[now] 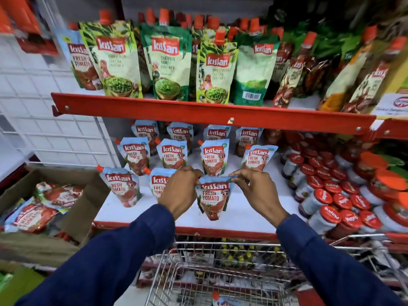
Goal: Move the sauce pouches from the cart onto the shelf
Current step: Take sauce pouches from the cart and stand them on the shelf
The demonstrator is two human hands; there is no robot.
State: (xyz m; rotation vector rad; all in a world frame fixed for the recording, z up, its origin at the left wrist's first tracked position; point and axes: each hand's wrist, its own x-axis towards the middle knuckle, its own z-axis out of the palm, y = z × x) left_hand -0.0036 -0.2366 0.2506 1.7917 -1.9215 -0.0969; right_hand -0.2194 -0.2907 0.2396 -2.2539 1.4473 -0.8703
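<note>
A blue and red tomato sauce pouch (212,198) stands upright near the front of the white lower shelf (238,215). My left hand (180,191) pinches its top left corner and my right hand (256,191) pinches its top right corner. Several matching pouches (121,186) stand in rows behind and to the left of it. The wire cart (220,268) is below my arms, and one pouch (220,301) shows at its bottom edge.
Red-lidded jars (344,206) fill the right of the lower shelf. Green chutney pouches (170,67) line the red-edged upper shelf (212,111). At the left, an open cardboard box (72,217) holds more tomato pouches.
</note>
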